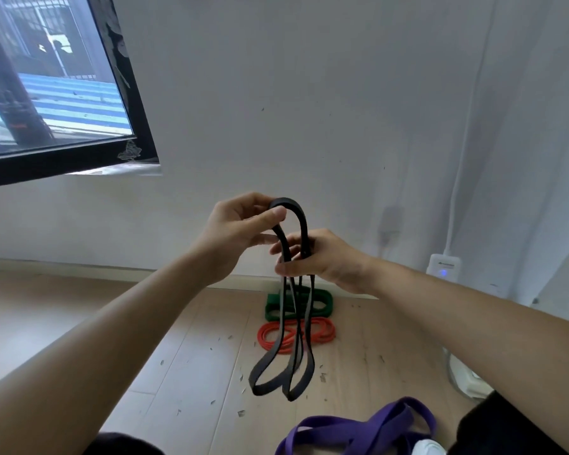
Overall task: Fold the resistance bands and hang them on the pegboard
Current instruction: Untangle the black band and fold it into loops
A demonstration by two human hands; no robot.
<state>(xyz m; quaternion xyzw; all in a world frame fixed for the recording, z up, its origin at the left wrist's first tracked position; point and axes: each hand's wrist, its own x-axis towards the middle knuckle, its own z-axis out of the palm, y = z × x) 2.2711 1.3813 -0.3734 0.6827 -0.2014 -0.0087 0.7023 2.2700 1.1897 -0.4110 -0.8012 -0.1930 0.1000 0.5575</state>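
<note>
Your left hand [240,231] pinches the top bend of the black band [303,221], and your right hand [322,257] grips its strands just below. The loops hang above the floor. If either grip loosens, the fold may spring open. I count four bands: one black, one green band [322,303] and one red band [322,333] far, one purple band [358,431] near.

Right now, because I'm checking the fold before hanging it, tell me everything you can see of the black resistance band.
The black band is a flat, matte strip that looks like rubber, doubled into several strands. Its top bend arches upward, pinched by the left hand. The right hand grips the gathered strands just below. Beneath that the strands hang down and end in two open loops, free in the air above the wooden floor, touching nothing else that can be seen.
</note>
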